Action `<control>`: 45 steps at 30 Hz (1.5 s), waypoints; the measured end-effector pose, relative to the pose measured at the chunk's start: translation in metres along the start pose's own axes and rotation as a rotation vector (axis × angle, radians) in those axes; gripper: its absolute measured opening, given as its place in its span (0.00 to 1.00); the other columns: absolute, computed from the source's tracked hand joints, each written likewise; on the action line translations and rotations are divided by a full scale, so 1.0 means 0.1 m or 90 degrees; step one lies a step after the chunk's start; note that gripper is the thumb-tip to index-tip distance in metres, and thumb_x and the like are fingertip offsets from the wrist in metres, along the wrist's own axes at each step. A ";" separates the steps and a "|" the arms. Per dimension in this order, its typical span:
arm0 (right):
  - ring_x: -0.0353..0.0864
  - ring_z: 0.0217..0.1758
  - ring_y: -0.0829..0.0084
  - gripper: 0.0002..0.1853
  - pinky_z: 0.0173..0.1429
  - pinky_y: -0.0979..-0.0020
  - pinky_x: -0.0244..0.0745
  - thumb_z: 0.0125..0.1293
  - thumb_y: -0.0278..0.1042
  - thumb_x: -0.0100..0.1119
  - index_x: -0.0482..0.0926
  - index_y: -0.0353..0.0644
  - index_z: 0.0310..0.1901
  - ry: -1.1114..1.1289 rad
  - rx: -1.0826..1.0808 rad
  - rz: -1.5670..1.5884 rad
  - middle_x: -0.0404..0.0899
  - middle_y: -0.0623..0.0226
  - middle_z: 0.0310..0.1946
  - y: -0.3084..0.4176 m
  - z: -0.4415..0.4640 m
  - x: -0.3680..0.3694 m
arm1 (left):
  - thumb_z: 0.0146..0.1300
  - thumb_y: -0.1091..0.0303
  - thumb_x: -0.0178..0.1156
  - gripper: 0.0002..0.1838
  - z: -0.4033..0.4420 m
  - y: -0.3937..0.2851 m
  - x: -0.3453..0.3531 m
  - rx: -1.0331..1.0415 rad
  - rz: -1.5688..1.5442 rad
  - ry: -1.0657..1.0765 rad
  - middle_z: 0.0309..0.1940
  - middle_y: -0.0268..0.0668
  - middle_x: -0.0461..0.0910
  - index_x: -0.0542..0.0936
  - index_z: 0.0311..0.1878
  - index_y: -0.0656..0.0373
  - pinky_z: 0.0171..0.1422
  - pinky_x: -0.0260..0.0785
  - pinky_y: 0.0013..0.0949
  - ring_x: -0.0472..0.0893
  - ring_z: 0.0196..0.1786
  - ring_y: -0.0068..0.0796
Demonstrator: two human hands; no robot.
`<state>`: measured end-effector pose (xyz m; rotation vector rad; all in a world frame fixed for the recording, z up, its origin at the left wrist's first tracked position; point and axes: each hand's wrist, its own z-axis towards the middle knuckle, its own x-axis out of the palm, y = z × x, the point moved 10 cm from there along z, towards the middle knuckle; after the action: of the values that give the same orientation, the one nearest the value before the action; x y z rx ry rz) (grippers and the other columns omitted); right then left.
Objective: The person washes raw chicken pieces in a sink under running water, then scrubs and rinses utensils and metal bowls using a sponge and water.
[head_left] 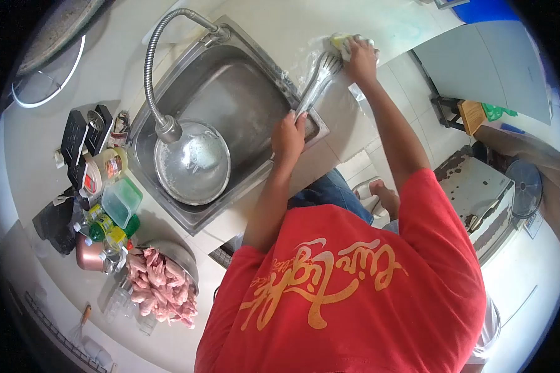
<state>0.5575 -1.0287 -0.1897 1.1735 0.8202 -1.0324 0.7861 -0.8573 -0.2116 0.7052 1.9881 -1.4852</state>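
My left hand point(289, 138) is closed around the handle end of metal tongs point(318, 85), at the right rim of the sink. Their slotted, fork-like tips point away from me, over the wet counter. Just beyond the tips, my right hand point(360, 59) is closed on a soapy yellow sponge point(339, 41), with white suds about the fingers. Suds and water smear the counter beside it. In the steel sink point(230, 81), a round metal lid or pan point(193, 177) lies under the flexible faucet point(150, 68).
Raw chicken pieces point(160, 286) fill a metal bowl point(183, 255) at the lower left. Several bottles point(102, 229), a green plastic container point(122, 200) and a black rack point(74, 140) stand left of the sink. A rusty white cabinet point(479, 193) is at the right.
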 end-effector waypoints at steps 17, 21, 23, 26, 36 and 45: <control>0.75 0.42 0.74 0.30 0.42 0.71 0.75 0.64 0.26 0.59 0.62 0.32 0.67 -0.100 0.292 0.786 0.75 0.62 0.47 -0.18 -0.41 0.27 | 0.62 0.61 0.66 0.27 1.21 -0.15 -0.58 0.088 -0.139 -0.096 0.47 0.51 0.81 0.74 0.59 0.69 0.56 0.71 0.35 0.82 0.49 0.41; 0.77 0.51 0.67 0.30 0.59 0.68 0.70 0.59 0.28 0.62 0.66 0.30 0.62 0.045 0.245 0.679 0.78 0.55 0.48 0.48 -0.67 0.00 | 0.63 0.62 0.65 0.29 1.63 -0.03 -0.68 0.127 -0.315 -0.117 0.60 0.50 0.75 0.71 0.63 0.66 0.63 0.68 0.38 0.76 0.61 0.41; 0.78 0.54 0.64 0.31 0.60 0.67 0.70 0.57 0.29 0.63 0.66 0.30 0.62 0.083 0.220 0.627 0.79 0.52 0.49 0.62 -0.82 0.05 | 0.62 0.62 0.66 0.29 1.37 -0.16 -0.96 0.157 -0.247 -0.139 0.60 0.52 0.74 0.72 0.63 0.64 0.63 0.68 0.40 0.74 0.63 0.44; 0.80 0.54 0.57 0.30 0.60 0.65 0.71 0.57 0.30 0.65 0.67 0.30 0.61 0.131 0.092 0.587 0.79 0.48 0.48 0.98 -0.97 0.00 | 0.63 0.65 0.64 0.22 0.86 0.20 -1.07 0.112 -0.300 -0.127 0.61 0.45 0.74 0.74 0.59 0.62 0.59 0.69 0.42 0.74 0.62 0.43; 0.74 0.60 0.51 0.31 0.64 0.63 0.67 0.59 0.25 0.60 0.62 0.33 0.65 0.333 -0.098 0.681 0.73 0.44 0.57 2.03 -1.66 0.40 | 0.58 0.59 0.66 0.35 -1.47 2.65 -2.27 -0.348 0.222 -0.446 0.65 0.55 0.64 0.67 0.63 0.71 0.73 0.55 0.48 0.61 0.70 0.55; 0.67 0.67 0.49 0.28 0.72 0.54 0.59 0.60 0.33 0.63 0.68 0.37 0.63 0.527 -0.422 0.344 0.71 0.45 0.59 3.73 -2.24 1.07 | 0.53 0.65 0.65 0.16 -1.64 3.84 -2.36 -0.479 -0.201 -0.400 0.50 0.52 0.73 0.74 0.41 0.63 0.58 0.65 0.38 0.73 0.53 0.44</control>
<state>0.9464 -0.8081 -0.2134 1.1173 1.2559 0.2253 1.2007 -0.6224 -0.2657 -0.3645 1.9556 -0.8209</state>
